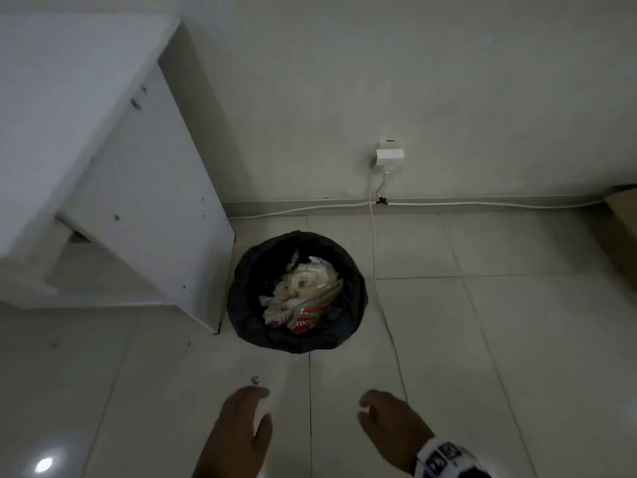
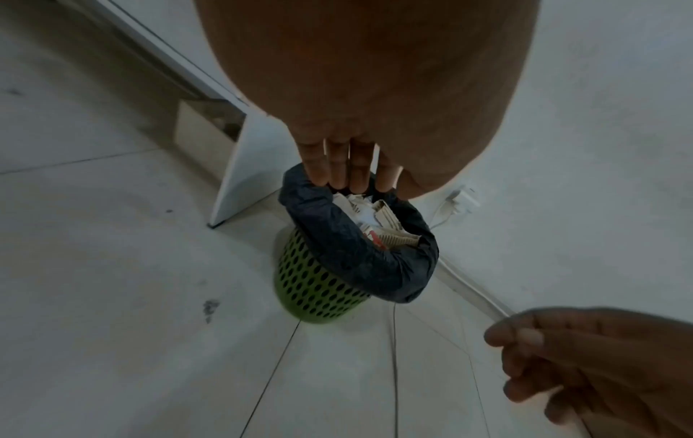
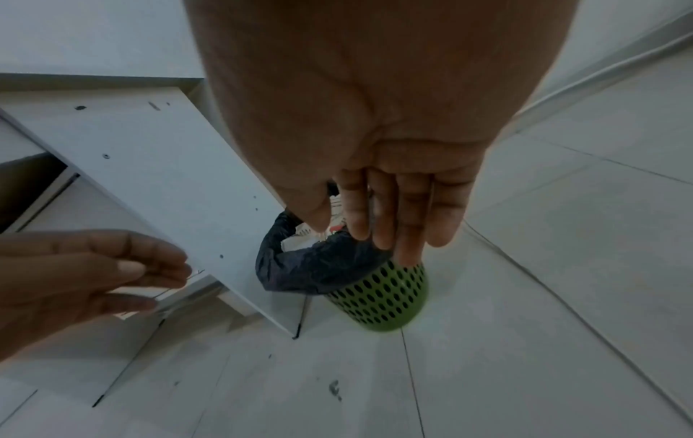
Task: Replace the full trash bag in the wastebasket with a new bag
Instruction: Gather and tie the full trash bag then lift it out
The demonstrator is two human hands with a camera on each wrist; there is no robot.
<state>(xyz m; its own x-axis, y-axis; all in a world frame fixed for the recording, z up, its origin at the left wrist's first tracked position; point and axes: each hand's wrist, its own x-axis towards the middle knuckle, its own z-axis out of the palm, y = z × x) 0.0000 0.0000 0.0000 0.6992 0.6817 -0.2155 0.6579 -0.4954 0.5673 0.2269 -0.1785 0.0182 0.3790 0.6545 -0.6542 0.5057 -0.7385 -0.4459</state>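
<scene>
A green perforated wastebasket [image 2: 311, 293] [image 3: 382, 299] stands on the tiled floor beside a white cabinet. A black trash bag [image 1: 248, 305] [image 2: 356, 255] [image 3: 307, 266] lines it, folded over the rim and filled with crumpled paper and wrappers [image 1: 303, 294]. My left hand [image 1: 241, 429] [image 2: 349, 166] and right hand [image 1: 386, 422] [image 3: 390, 213] hover side by side in front of the basket, well short of it. Both have relaxed, nearly straight fingers and hold nothing.
The white cabinet [image 1: 138, 201] stands just left of the basket. A wall socket [image 1: 389, 157] with a white cable [image 1: 374, 253] lies to the basket's right, running across the floor. A cardboard box [image 1: 620, 219] sits at far right. Small debris [image 1: 255, 379] lies on the tiles.
</scene>
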